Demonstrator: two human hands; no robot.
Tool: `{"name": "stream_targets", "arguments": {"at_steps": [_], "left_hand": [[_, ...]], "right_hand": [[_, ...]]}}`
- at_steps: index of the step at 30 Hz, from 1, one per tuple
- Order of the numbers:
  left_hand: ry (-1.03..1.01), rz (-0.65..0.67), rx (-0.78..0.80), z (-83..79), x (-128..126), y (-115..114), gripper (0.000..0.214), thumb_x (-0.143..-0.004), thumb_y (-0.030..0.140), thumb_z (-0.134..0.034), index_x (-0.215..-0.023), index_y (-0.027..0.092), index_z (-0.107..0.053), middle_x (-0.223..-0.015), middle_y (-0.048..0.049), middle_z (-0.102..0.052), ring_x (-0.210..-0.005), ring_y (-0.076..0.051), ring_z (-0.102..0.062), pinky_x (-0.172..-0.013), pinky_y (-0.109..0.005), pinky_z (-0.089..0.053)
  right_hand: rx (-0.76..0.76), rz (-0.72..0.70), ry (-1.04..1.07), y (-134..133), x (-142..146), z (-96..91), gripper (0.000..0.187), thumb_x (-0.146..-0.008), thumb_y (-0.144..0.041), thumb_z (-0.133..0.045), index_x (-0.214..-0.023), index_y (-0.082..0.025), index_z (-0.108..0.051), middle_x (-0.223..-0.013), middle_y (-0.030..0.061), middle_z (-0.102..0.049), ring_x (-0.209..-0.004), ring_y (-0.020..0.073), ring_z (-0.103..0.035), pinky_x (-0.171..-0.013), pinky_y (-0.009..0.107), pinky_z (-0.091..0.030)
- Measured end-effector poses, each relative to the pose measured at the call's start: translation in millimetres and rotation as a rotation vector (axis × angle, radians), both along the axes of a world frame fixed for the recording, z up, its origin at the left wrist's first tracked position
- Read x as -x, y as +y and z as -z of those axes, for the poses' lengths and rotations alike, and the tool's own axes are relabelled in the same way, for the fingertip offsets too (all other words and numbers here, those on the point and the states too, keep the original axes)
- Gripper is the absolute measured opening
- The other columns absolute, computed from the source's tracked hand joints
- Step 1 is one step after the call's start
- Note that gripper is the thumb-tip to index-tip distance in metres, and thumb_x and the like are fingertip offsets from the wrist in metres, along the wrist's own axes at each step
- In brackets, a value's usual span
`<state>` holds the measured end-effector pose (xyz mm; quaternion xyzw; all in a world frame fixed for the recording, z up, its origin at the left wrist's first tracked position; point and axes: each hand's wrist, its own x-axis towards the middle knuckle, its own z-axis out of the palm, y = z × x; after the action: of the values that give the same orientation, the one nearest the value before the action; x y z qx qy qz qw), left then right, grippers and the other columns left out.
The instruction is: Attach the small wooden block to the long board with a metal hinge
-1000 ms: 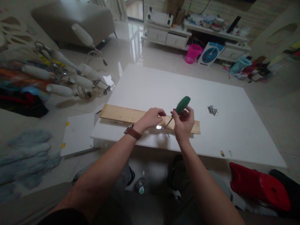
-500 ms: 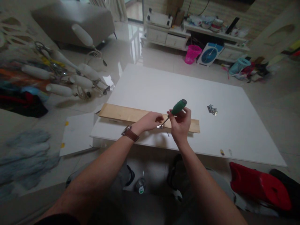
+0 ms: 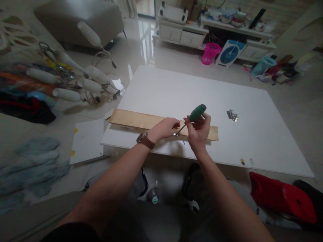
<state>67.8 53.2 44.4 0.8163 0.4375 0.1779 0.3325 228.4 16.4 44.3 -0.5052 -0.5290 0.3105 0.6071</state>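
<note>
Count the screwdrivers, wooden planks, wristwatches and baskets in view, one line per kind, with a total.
Screwdriver: 1, green-handled, in the right hand
Wooden plank: 1
Wristwatch: 1, on the left wrist
Baskets: 2, a pink basket and a light-blue basket
Total: 5

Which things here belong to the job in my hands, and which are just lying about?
Job:
- screwdriver, in right hand
- wooden board
- metal piece by the tip
- likely the screw and metal plates

Seemingly lying about:
- pink basket
- fan
- bottle
- blue basket
</note>
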Motion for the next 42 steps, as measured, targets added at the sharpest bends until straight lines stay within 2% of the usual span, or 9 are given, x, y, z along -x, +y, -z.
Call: {"name": "stream_targets", "arguments": {"at_steps": [8, 12, 16, 20, 22, 26, 30, 37, 42], "left_hand": [[0.060, 0.073, 0.010, -5.3, 4, -8, 0.016, -0.090, 0.009, -0.054, -0.090, 0.015, -0.069, -0.094, -0.0105, -0.075, -0.084, -0.022, -0.065, -0.079, -0.034, -0.050], [0.043, 0.065, -0.017, 2.3, 3, -11, 0.020, -0.090, 0.009, -0.055, -0.099, 0.016, -0.071, -0.103, -0.0113, -0.076, -0.095, -0.024, -0.069, -0.088, -0.037, -0.054], [-0.010, 0.020, -0.076, 10.5, 3, -13, 0.031, -0.089, 0.005, -0.052, -0.107, 0.019, -0.072, -0.117, -0.0118, -0.077, -0.111, -0.027, -0.070, -0.097, -0.040, -0.054], [-0.051, 0.081, -0.132, 11.8, 6, -10, 0.041, -0.086, 0.006, -0.054, -0.118, 0.023, -0.074, -0.129, -0.0089, -0.075, -0.122, -0.026, -0.067, -0.105, -0.038, -0.052], [-0.024, 0.095, -0.133, 10.3, 9, -7, 0.043, -0.086, 0.008, -0.055, -0.120, 0.025, -0.075, -0.127, -0.0073, -0.075, -0.120, -0.026, -0.068, -0.104, -0.038, -0.052], [0.058, 0.089, -0.126, 5.7, 11, -3, 0.032, -0.088, 0.013, -0.057, -0.111, 0.022, -0.077, -0.117, -0.0078, -0.077, -0.109, -0.027, -0.071, -0.097, -0.038, -0.054], [0.059, 0.089, -0.113, 3.0, 12, 1, 0.029, -0.086, 0.013, -0.058, -0.106, 0.022, -0.077, -0.113, -0.0058, -0.079, -0.102, -0.024, -0.071, -0.091, -0.035, -0.053], [-0.067, 0.190, -0.035, 1.9, 16, 4, 0.019, -0.091, 0.022, -0.068, -0.107, 0.022, -0.079, -0.115, -0.0055, -0.080, -0.105, -0.022, -0.073, -0.090, -0.030, -0.051], [-0.059, 0.150, -0.044, 3.7, 13, 3, 0.017, -0.095, 0.017, -0.063, -0.097, 0.019, -0.080, -0.104, -0.0069, -0.081, -0.099, -0.021, -0.073, -0.088, -0.029, -0.051]], "right_hand": [[-0.044, -0.009, -0.045, 0, 0, -1.1, 0.043, -0.085, -0.038, -0.078, -0.119, -0.031, -0.052, -0.106, 0.0003, -0.069, -0.091, 0.0170, -0.072, -0.072, 0.030, -0.060], [-0.051, -0.014, -0.074, -3, 2, -4.2, 0.043, -0.081, -0.035, -0.079, -0.115, -0.031, -0.053, -0.100, -0.0016, -0.066, -0.088, 0.0165, -0.070, -0.068, 0.029, -0.060], [-0.057, -0.034, -0.108, -10, 2, -4.6, 0.046, -0.078, -0.032, -0.080, -0.115, -0.031, -0.054, -0.097, -0.0021, -0.068, -0.089, 0.0181, -0.071, -0.070, 0.031, -0.064], [-0.070, -0.061, -0.154, -16, -1, -3.0, 0.045, -0.077, -0.028, -0.081, -0.115, -0.029, -0.057, -0.097, -0.0014, -0.071, -0.089, 0.0189, -0.073, -0.073, 0.034, -0.066], [-0.086, -0.055, -0.183, -16, -3, -2.7, 0.043, -0.078, -0.025, -0.080, -0.115, -0.029, -0.060, -0.098, -0.0011, -0.073, -0.089, 0.0194, -0.074, -0.074, 0.035, -0.066], [-0.068, -0.024, -0.207, -14, -7, -4.5, 0.043, -0.081, -0.028, -0.078, -0.121, -0.030, -0.061, -0.099, -0.0001, -0.076, -0.092, 0.0215, -0.075, -0.077, 0.039, -0.067], [-0.059, -0.080, -0.210, -12, -8, -6.2, 0.047, -0.087, -0.029, -0.073, -0.129, -0.031, -0.055, -0.106, 0.0024, -0.077, -0.096, 0.0222, -0.077, -0.080, 0.040, -0.067], [-0.105, -0.119, -0.216, -7, -9, -4.7, 0.048, -0.087, -0.023, -0.071, -0.130, -0.032, -0.053, -0.111, 0.0031, -0.073, -0.100, 0.0215, -0.075, -0.075, 0.036, -0.065], [-0.161, -0.123, -0.263, -2, -8, -2.1, 0.049, -0.083, -0.024, -0.074, -0.127, -0.032, -0.054, -0.102, -0.0005, -0.071, -0.089, 0.0181, -0.072, -0.069, 0.031, -0.064]]}}
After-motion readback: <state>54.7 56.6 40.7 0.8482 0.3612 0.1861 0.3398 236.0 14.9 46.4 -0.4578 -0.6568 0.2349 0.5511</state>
